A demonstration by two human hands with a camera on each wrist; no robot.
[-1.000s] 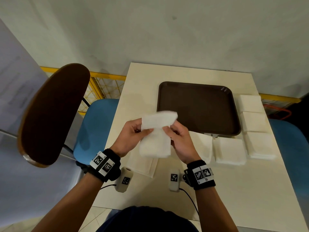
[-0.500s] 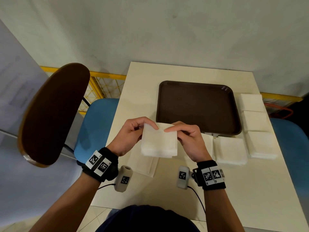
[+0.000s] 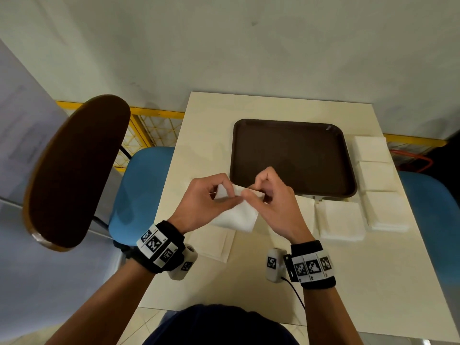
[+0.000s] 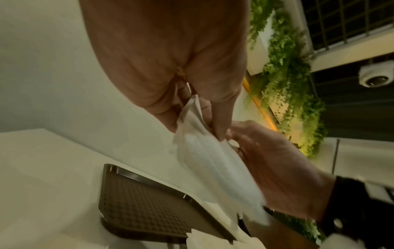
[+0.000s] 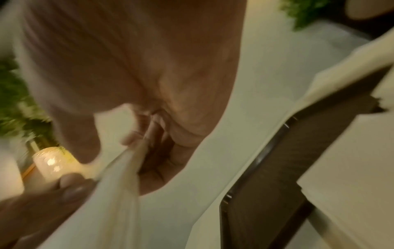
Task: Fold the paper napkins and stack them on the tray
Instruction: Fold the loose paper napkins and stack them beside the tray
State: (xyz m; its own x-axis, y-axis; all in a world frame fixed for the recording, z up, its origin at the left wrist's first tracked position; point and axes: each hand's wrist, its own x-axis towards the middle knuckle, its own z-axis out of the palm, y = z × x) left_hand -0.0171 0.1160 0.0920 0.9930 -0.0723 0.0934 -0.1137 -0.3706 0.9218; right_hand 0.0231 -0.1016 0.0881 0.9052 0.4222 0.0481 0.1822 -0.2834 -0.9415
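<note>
White paper napkin [image 3: 236,215] held above the desk [image 3: 348,282] between both hands, left hand [image 3: 202,202] pinching its top-left edge, right hand [image 3: 276,207] pinching the top-right, rest hanging toward the wrists, brown tray [image 3: 293,155] just beyond the fingertips, napkin stacks [image 3: 373,170] right of it

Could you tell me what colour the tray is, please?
Dark brown tray; clearest in the head view.

Canteen: serving tray [image 3: 291,155], napkin stacks [image 3: 378,175]
</note>
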